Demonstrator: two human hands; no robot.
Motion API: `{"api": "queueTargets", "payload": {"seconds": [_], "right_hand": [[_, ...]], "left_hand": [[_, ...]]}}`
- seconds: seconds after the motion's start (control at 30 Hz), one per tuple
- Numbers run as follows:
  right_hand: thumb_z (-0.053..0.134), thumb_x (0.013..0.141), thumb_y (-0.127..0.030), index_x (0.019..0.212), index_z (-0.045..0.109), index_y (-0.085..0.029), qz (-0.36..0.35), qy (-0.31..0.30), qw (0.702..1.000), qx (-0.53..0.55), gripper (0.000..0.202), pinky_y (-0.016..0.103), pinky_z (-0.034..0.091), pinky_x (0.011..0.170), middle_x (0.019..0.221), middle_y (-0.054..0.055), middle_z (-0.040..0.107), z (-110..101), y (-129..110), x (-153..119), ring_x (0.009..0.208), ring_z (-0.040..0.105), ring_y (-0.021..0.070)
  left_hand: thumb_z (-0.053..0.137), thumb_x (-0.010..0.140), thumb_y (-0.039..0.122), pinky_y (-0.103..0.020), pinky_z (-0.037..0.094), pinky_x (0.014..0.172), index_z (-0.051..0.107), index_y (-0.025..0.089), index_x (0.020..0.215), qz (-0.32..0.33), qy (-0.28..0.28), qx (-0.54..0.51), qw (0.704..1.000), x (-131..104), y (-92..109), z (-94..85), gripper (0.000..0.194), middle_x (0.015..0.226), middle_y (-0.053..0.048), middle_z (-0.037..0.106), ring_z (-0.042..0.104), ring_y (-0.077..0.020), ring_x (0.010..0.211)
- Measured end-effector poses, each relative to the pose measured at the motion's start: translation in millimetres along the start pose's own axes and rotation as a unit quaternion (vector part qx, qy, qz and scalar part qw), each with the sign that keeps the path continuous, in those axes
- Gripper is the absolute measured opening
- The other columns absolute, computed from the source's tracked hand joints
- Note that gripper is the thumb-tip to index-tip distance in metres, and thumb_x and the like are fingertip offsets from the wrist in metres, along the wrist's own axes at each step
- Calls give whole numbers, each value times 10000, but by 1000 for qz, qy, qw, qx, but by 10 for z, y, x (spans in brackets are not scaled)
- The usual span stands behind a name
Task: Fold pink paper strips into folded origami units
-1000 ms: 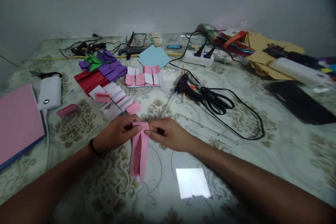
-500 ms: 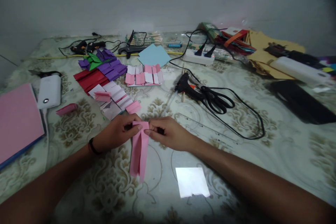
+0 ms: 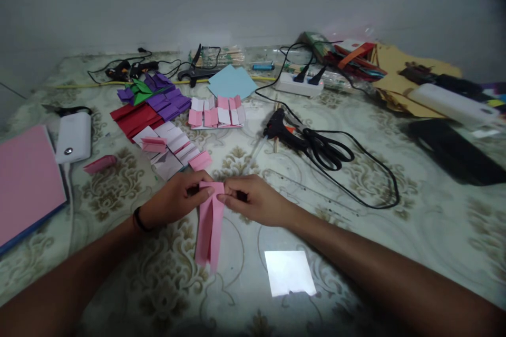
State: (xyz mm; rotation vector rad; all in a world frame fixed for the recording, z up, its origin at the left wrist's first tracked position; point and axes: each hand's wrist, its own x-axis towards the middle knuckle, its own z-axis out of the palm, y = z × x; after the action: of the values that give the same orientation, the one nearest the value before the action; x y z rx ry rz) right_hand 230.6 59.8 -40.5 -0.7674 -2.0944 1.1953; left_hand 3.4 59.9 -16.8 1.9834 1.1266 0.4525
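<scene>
Two hands, one left hand [image 3: 179, 197] and one right hand [image 3: 256, 200]; one folded pink strip [image 3: 208, 231] between them; one black wristband [image 3: 140, 219]; one power bank [image 3: 74, 138]; one power strip [image 3: 298, 85] with two black plugs [image 3: 316, 77]; one glue gun [image 3: 281, 129] in mid-desk [image 3: 356, 253]; one clear ruler [image 3: 312, 192]; one green folded paper [image 3: 140, 91]; one red folded paper [image 3: 136, 120]

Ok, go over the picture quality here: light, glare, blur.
In the head view throughout: dim light, dark upper-right corner; a bright patch, likely reflected glare, on the table; the black object at far right soft and smeared; the folded pink paper fairly clear.
</scene>
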Motion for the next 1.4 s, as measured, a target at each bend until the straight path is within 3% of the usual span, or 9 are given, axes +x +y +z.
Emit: {"api": "queueTargets", "payload": {"seconds": [1.4], "right_hand": [[540, 1002, -392, 669, 405, -185, 10, -9, 1000, 5, 414, 220, 297, 553, 619, -49, 397, -3, -19, 13, 559, 367, 86]], "left_hand": [[548, 959, 333, -248, 368, 627, 670, 168, 926, -6, -8, -1, 1000, 2, 30, -16, 208, 766, 15, 632, 523, -134, 689]]}}
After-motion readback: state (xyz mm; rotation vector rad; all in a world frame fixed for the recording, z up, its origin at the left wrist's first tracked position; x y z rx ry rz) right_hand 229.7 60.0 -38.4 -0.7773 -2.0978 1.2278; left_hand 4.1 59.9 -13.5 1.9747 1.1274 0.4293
